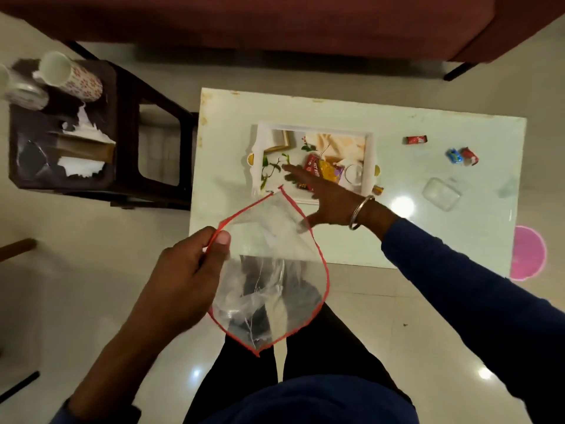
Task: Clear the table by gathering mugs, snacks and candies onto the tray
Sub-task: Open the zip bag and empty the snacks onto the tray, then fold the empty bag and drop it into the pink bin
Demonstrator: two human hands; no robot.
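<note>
A white tray (pixel 369 154) with a printed picture sits mid-table. A red snack packet (pixel 311 166), a yellow packet (pixel 327 172) and a white mug (pixel 354 175) lie in it. My right hand (pixel 328 198) is spread flat over the tray's near edge, fingers apart and holding nothing. My left hand (pixel 186 270) pinches the red rim of a clear plastic bag (pixel 269 270), held open in front of the table. Loose candies lie on the right of the table: a red one (pixel 415 139), a blue one (pixel 454 156) and another red one (pixel 470 156). A small candy (pixel 378 189) lies by the tray's corner.
A clear plastic lid or box (pixel 441 194) rests on the pale table (pixel 428 240). Left of it stands a dark stool (pixel 128 123) carrying two mugs (pixel 70 76), torn paper and a box. A red sofa (pixel 275 22) runs behind. A pink round object (pixel 527 254) lies at the table's right corner.
</note>
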